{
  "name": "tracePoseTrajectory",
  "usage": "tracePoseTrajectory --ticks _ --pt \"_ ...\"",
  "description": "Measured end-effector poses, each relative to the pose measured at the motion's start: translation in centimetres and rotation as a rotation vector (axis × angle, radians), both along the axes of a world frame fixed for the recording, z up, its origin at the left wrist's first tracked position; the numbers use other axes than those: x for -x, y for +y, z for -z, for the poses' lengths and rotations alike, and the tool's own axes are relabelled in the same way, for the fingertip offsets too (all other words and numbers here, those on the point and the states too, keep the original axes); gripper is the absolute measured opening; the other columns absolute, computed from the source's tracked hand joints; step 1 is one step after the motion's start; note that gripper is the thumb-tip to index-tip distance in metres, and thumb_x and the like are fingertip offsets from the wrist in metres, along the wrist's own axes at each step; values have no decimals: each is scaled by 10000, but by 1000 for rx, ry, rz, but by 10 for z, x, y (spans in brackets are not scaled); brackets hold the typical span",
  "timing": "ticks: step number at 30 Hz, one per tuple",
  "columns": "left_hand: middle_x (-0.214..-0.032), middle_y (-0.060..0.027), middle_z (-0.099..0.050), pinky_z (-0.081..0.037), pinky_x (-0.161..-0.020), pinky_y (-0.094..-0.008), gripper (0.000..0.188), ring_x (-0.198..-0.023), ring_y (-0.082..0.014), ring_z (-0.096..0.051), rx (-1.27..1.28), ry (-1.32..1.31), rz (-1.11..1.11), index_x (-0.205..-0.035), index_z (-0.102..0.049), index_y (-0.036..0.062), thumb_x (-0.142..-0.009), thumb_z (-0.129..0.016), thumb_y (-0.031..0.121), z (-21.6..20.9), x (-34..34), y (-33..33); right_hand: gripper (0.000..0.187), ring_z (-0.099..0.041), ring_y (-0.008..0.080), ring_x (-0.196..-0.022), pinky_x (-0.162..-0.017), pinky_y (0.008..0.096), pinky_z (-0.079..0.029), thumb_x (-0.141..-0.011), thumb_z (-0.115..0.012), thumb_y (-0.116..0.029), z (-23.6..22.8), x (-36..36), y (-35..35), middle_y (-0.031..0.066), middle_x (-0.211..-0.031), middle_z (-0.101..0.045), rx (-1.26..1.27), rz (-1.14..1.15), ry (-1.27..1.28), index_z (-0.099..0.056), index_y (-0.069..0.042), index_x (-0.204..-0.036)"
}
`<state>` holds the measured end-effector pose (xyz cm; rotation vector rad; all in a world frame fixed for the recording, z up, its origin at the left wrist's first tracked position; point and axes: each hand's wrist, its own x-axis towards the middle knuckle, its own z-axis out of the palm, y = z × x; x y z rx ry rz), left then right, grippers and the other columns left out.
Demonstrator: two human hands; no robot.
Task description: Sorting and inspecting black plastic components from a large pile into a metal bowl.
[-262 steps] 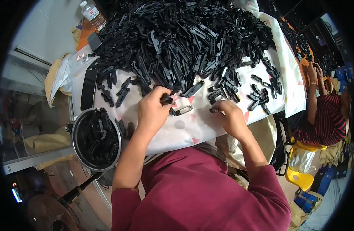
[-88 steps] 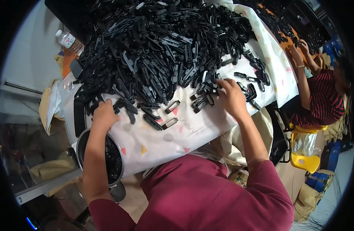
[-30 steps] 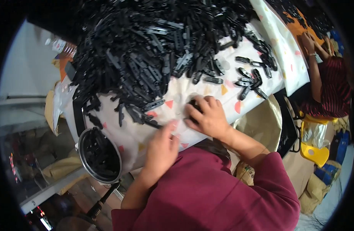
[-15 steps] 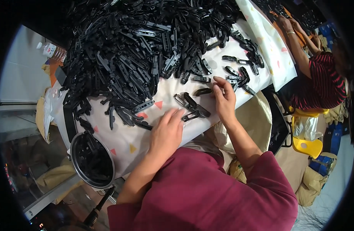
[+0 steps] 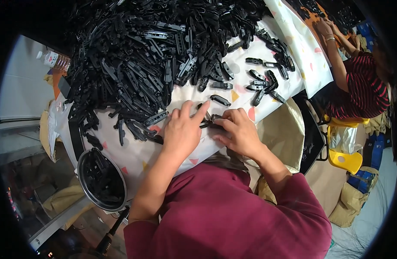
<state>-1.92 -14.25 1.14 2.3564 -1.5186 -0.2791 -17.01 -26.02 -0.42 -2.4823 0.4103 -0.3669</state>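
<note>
My left hand (image 5: 183,133) lies on the patterned cloth, back up and fingers apart, its fingertips beside a small cluster of slender black plastic pieces. From the right, my right hand (image 5: 240,133) has its fingers bent over one black plastic piece (image 5: 214,122) of that cluster, pinching it near the left fingertips. Both hands partly cover the cluster. Just beyond them a single rounded black piece (image 5: 220,100) rests alone on the cloth. A big heap of black plastic pieces (image 5: 138,69) fills the far side and left of the table.
More loose pieces (image 5: 267,82) lie at the right. A round metal-rimmed pan (image 5: 124,183) with black pieces stands at the near left. A plastic bottle (image 5: 53,59) is at the far left. Another person (image 5: 358,86) works at the right, near a yellow chair (image 5: 345,162).
My right hand has moved left and nearer to me, onto the cluster, its fingers bending. My left hand has shifted slightly farther away, fingers spreading. The lone rounded piece has moved away from me and turned.
</note>
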Motion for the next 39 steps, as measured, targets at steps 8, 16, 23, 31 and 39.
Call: tracePoseTrajectory --ticks 8,16,23,31,39 --pt "-970 -118 -537 -464 -773 -407 359 -909 -320 -549 -63 75 8 -1038 -535 90 -687 -606 110 3 -12 5 352 -508 302 -959 -796 362 -459 -706 -618 -48 -4 -23 -37 90 -1123 -541 91 -45 102 -634 -138 -1046" --pt "-1020 -136 -540 -457 -792 -420 463 -953 -344 -550 -63 106 -169 -1152 -505 92 -704 -613 139 5 -11 16 288 -537 265 -861 -751 350 -476 -685 -622 -89 2 -33 -32 79 -990 -552 259 -69 219 -639 -92 -972" --pt "-1026 -154 -534 -463 -784 -399 454 -909 -336 -561 -46 212 -200 -1134 -539 99 -688 -615 127 12 -18 7 284 -589 193 -723 -584 283 -510 -805 -499 -2 -13 -40 -13 85 -923 -571 -660 291 -71 -576 -69 -1069" --pt "-807 -79 -594 -479 -603 -279 353 -669 -144 -575 340 966 -390 -1071 -547 -4 -726 -610 27 3 -21 -5 360 -584 189 -942 -664 336 -554 -871 -419 -65 -22 -47 16 87 -1095 -556 -1700 526 -273 -454 -70 -1230" --pt "-1001 -71 -524 -421 -781 -407 398 -948 -270 -482 356 -50 130 -1046 -595 75 -684 -681 218 -32 18 -56 336 -577 264 -851 -736 437 -515 -869 -479 -344 -14 -56 -18 114 -948 -583 -2165 561 -786 -549 -69 -1049"
